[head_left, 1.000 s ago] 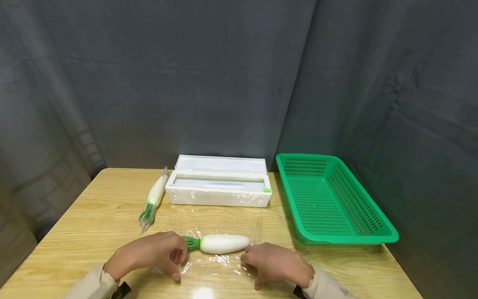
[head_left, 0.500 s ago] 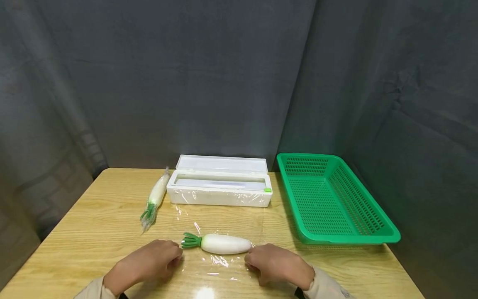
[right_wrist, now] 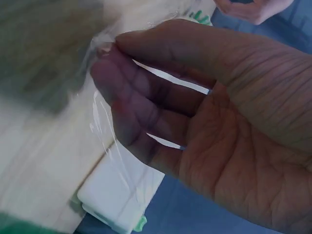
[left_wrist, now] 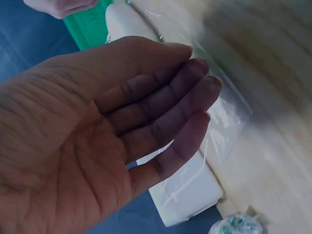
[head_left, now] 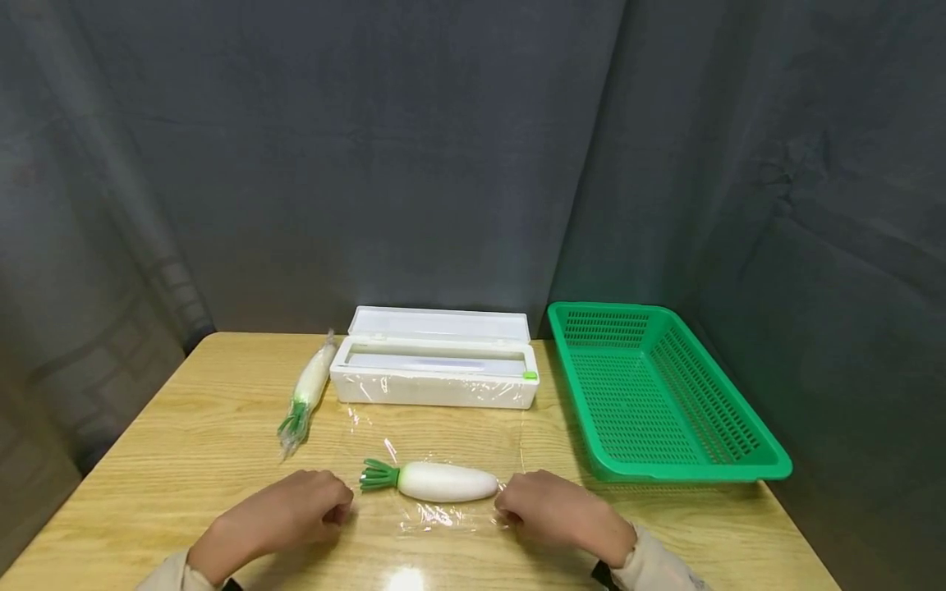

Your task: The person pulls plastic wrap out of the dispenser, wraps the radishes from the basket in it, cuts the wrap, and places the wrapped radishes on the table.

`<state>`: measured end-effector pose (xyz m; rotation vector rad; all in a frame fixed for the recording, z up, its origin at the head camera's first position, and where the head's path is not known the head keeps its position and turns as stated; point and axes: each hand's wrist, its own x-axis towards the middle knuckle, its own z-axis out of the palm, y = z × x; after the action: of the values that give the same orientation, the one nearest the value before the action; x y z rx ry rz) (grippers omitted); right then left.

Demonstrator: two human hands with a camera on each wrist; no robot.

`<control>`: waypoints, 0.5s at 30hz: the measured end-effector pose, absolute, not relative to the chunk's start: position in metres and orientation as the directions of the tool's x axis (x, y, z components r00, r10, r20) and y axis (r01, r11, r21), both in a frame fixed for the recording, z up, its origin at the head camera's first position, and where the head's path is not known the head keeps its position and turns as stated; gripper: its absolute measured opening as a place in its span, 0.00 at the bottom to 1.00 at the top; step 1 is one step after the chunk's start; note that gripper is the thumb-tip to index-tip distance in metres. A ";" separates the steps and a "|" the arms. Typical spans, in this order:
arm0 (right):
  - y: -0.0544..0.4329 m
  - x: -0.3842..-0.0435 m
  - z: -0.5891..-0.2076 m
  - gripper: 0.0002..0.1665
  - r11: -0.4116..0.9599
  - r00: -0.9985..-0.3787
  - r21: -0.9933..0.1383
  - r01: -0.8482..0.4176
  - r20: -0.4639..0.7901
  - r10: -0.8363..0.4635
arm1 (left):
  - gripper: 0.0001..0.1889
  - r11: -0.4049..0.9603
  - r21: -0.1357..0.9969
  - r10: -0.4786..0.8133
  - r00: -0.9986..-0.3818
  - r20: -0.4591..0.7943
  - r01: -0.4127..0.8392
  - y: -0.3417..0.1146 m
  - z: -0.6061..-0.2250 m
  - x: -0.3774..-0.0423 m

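Note:
A white radish with green leaves (head_left: 447, 483) lies crosswise on a sheet of clear cling film (head_left: 436, 517) near the table's front. The film reaches back to the open white film box (head_left: 436, 392). My left hand (head_left: 284, 513) is left of the leaves, its thumb and fingertips pinching the film's near edge. At the radish's tip, my right hand (head_left: 557, 513) pinches the film's near right corner. In the right wrist view, film bunches at the thumb and forefinger of the right hand (right_wrist: 161, 97). The left hand (left_wrist: 126, 112) shows curled fingers with film behind them.
A second radish wrapped in film (head_left: 309, 390) lies left of the box. The green plastic basket (head_left: 591, 443) stands on the right of the wooden table (head_left: 185, 427). Grey curtain (head_left: 414, 164) hangs behind.
My left hand has closed its fingers at the film's edge and drawn slightly left. The right hand has moved a little right. The film's near edge has come up slightly toward the radish.

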<state>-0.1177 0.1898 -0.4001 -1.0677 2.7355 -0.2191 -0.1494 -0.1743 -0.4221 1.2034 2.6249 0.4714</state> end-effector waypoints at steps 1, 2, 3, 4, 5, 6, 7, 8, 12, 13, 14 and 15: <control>0.191 -0.119 -0.398 0.29 0.727 -0.721 -0.219 -0.650 -0.123 -0.682 | 0.17 0.608 0.386 0.766 -0.641 -0.054 0.694 -0.176 -0.420 -0.150; 0.193 -0.120 -0.396 0.29 0.725 -0.721 -0.228 -0.650 -0.118 -0.683 | 0.17 0.603 0.394 0.767 -0.640 -0.048 0.693 -0.177 -0.418 -0.151; 0.195 -0.122 -0.394 0.28 0.722 -0.719 -0.230 -0.653 -0.110 -0.686 | 0.17 0.600 0.399 0.767 -0.640 -0.041 0.693 -0.178 -0.416 -0.152; 0.196 -0.123 -0.392 0.28 0.719 -0.718 -0.235 -0.655 -0.102 -0.688 | 0.18 0.597 0.397 0.768 -0.640 -0.029 0.698 -0.179 -0.414 -0.152; 0.198 -0.125 -0.391 0.27 0.714 -0.716 -0.237 -0.659 -0.093 -0.692 | 0.18 0.594 0.397 0.768 -0.640 -0.021 0.700 -0.179 -0.412 -0.153; 0.199 -0.126 -0.390 0.26 0.711 -0.715 -0.230 -0.665 -0.082 -0.695 | 0.18 0.591 0.391 0.770 -0.638 -0.010 0.706 -0.180 -0.410 -0.155; 0.200 -0.128 -0.388 0.25 0.708 -0.714 -0.222 -0.671 -0.067 -0.697 | 0.18 0.591 0.389 0.768 -0.640 -0.006 0.706 -0.180 -0.409 -0.156; 0.201 -0.129 -0.387 0.24 0.708 -0.715 -0.214 -0.673 -0.052 -0.697 | 0.18 0.590 0.387 0.768 -0.640 0.002 0.709 -0.180 -0.408 -0.157; 0.203 -0.133 -0.384 0.22 0.726 -0.740 -0.187 -0.661 0.004 -0.673 | 0.18 0.562 0.372 0.778 -0.625 0.066 0.738 -0.182 -0.404 -0.162; 0.203 -0.133 -0.383 0.22 0.732 -0.747 -0.182 -0.656 0.016 -0.665 | 0.18 0.554 0.367 0.779 -0.621 0.089 0.747 -0.183 -0.403 -0.163; 0.203 -0.134 -0.382 0.23 0.736 -0.751 -0.178 -0.653 0.029 -0.660 | 0.18 0.547 0.361 0.779 -0.617 0.111 0.755 -0.183 -0.402 -0.164; 0.203 -0.135 -0.382 0.24 0.742 -0.757 -0.175 -0.647 0.037 -0.652 | 0.19 0.543 0.351 0.778 -0.614 0.131 0.763 -0.183 -0.400 -0.165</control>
<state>-0.1346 0.2034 -0.3822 -1.0846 2.9070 -0.2775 -0.1654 -0.1834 -0.4005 1.3605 2.7235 0.5890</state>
